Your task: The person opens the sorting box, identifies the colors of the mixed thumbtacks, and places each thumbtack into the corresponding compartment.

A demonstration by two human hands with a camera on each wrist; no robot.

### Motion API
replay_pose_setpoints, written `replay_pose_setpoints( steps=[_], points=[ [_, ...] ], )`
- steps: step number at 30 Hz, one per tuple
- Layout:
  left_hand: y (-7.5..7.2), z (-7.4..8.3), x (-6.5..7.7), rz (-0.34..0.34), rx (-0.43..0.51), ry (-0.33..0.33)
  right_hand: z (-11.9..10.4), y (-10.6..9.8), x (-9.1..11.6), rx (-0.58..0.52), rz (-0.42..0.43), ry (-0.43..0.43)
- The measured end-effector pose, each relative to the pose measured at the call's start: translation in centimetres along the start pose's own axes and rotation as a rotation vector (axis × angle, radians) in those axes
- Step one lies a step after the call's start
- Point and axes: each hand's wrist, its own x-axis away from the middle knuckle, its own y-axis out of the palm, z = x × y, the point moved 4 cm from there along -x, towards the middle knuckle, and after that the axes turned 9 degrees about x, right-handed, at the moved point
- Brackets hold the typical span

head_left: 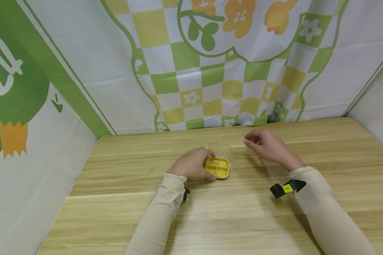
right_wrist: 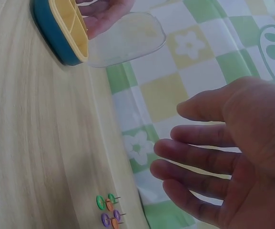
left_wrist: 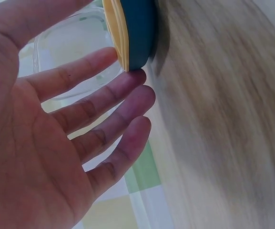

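A small pill box with a yellow divided inside and a dark teal outer shell sits on the table, its clear lid raised at the back. My left hand holds the box at its left side, thumb near the front corner and fingers at the back one. No contents show in its compartments. Off to the right, my right hand hovers over the table with loosely bent fingers and nothing visible in them. Several thumbtacks with green, orange and purple round heads lie on the table close to that hand.
The wooden table ends at the back against a checked, flowered curtain. Printed cloth hangs along the left side, and a pale wall stands to the right. Each wrist wears a black strap camera.
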Motion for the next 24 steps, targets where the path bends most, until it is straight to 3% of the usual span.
replay_pose_setpoints(
  steps=[13,24],
  points=[
    [-0.08,-0.01,0.03,0.02,-0.02,-0.009,0.49,-0.43,0.15,0.052,0.015,0.004],
    [-0.19,-0.04,0.05,0.053,-0.05,-0.054,0.46,-0.38,0.07,0.078,0.019,-0.015]
  ],
)
